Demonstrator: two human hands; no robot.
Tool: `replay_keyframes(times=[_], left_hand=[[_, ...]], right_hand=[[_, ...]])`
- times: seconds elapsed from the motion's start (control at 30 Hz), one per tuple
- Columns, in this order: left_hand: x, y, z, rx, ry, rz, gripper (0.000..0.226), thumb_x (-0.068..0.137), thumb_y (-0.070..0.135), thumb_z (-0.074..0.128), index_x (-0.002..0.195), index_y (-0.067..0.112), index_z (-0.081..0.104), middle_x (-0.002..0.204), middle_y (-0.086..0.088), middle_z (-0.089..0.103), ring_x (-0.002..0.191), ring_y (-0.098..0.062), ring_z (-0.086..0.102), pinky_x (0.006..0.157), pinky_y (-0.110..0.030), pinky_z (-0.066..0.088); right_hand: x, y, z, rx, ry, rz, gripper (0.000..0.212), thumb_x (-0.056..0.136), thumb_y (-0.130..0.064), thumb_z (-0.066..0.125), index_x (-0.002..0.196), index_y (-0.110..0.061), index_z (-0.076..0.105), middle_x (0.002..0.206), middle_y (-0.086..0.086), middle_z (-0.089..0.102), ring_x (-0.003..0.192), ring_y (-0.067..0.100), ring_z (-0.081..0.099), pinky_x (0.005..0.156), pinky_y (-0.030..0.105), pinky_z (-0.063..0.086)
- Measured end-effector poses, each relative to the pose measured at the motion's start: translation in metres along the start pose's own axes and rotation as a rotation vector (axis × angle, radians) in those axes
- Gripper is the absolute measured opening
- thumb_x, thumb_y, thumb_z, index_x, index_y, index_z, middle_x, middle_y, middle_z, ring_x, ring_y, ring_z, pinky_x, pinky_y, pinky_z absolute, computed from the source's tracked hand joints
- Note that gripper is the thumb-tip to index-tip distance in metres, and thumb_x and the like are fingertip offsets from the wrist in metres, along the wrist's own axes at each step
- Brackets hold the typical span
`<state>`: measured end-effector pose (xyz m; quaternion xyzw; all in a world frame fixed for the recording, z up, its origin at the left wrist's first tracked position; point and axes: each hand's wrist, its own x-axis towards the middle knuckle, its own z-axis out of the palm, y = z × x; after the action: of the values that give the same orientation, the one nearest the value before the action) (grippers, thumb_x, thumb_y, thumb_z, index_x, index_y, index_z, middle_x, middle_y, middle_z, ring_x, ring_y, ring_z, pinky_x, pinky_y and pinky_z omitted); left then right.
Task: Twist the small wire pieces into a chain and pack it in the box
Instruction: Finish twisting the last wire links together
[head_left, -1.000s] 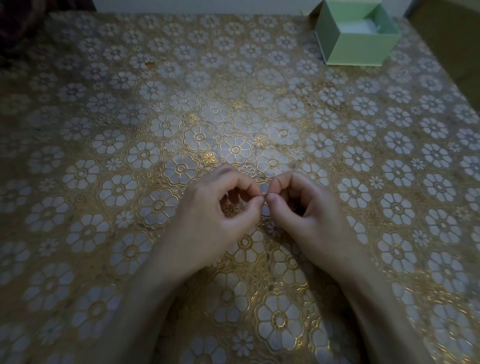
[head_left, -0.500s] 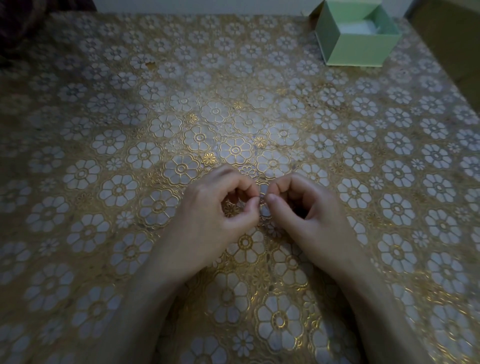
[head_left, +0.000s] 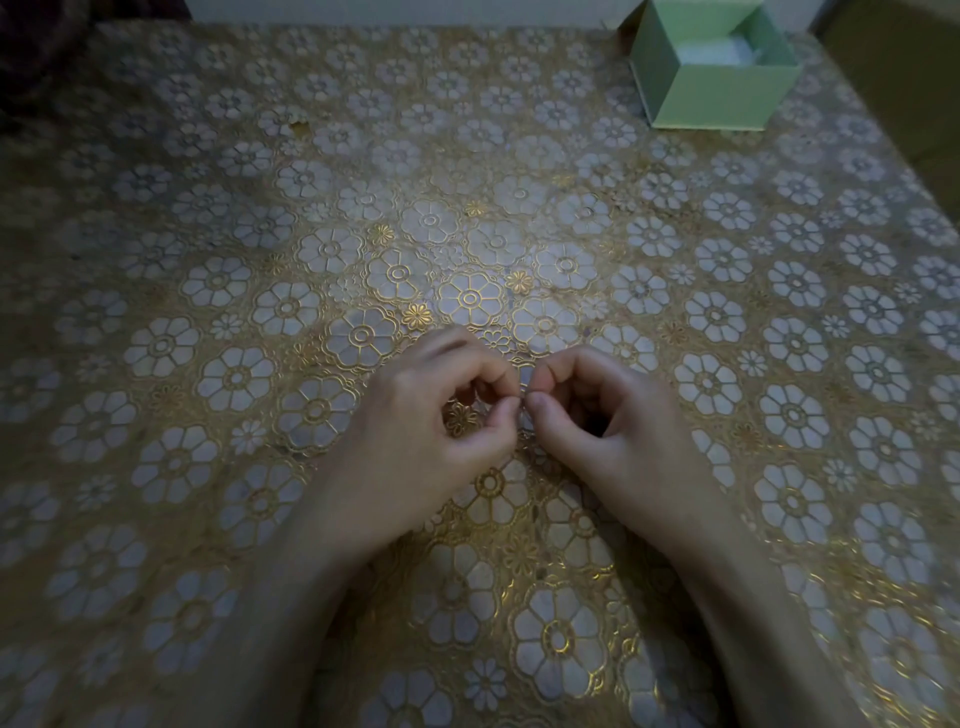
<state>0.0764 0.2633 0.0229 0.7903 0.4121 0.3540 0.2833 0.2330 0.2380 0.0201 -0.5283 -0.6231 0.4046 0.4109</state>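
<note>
Left hand (head_left: 415, 431) and right hand (head_left: 608, 421) side by side, curled fingers (head_left: 498, 374) pinched, thumb tips nearly touching.

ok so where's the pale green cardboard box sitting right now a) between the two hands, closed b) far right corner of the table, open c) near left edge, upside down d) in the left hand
b: the pale green cardboard box stands open at the far right corner of the gold floral tablecloth, well away from the left hand and the right hand, which meet fingertip to fingertip near the middle.
</note>
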Motion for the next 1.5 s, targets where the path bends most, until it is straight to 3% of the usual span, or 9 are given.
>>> replay_keyframes(times=[0.8,0.9,1.03,1.33,1.5], left_hand=[[-0.0005,0.0012,0.0005,0.035,0.012,-0.023,0.009,0.076,0.022,0.055,0.074,0.013,0.059,0.074,0.011,0.050,0.068,0.003,0.043,0.065,-0.008,0.030],[-0.0003,0.0027,0.0004,-0.022,0.017,-0.040,0.008,0.075,0.022,0.056,0.074,0.015,0.059,0.073,0.011,0.052,0.067,-0.001,0.045,0.064,-0.011,0.031],[0.0000,0.0041,0.0007,-0.073,0.024,-0.077,0.009,0.075,0.024,0.055,0.074,0.016,0.059,0.074,0.010,0.055,0.070,-0.008,0.051,0.064,-0.015,0.038],[-0.0006,0.0039,-0.0025,-0.169,0.044,-0.186,0.012,0.072,0.034,0.054,0.073,0.023,0.059,0.069,0.011,0.057,0.064,-0.003,0.052,0.061,-0.011,0.037],[-0.0007,0.0033,-0.0018,-0.165,0.021,-0.181,0.009,0.073,0.034,0.055,0.071,0.026,0.059,0.068,0.012,0.057,0.064,-0.002,0.052,0.062,-0.011,0.037]], right_hand=[[-0.0005,-0.0008,0.0023,-0.025,0.034,0.008,0.007,0.072,-0.024,0.059,0.068,-0.023,0.054,0.055,-0.010,0.048,0.048,0.002,0.040,0.049,0.014,0.030],[-0.0004,-0.0008,0.0028,-0.031,0.048,0.003,0.011,0.071,-0.030,0.059,0.070,-0.021,0.054,0.056,-0.009,0.049,0.049,0.002,0.041,0.049,0.013,0.030],[-0.0007,-0.0016,0.0018,-0.020,0.034,0.004,0.007,0.072,-0.022,0.059,0.068,-0.020,0.053,0.055,-0.011,0.048,0.048,0.002,0.040,0.049,0.012,0.030],[0.0006,0.0016,0.0019,0.047,0.059,0.004,0.008,0.072,-0.031,0.057,0.072,-0.024,0.053,0.059,-0.008,0.050,0.052,0.005,0.042,0.051,0.022,0.034],[-0.0011,0.0001,0.0018,0.026,0.064,-0.041,0.006,0.077,-0.024,0.060,0.072,-0.025,0.056,0.059,-0.004,0.053,0.050,0.004,0.043,0.050,0.018,0.033]])
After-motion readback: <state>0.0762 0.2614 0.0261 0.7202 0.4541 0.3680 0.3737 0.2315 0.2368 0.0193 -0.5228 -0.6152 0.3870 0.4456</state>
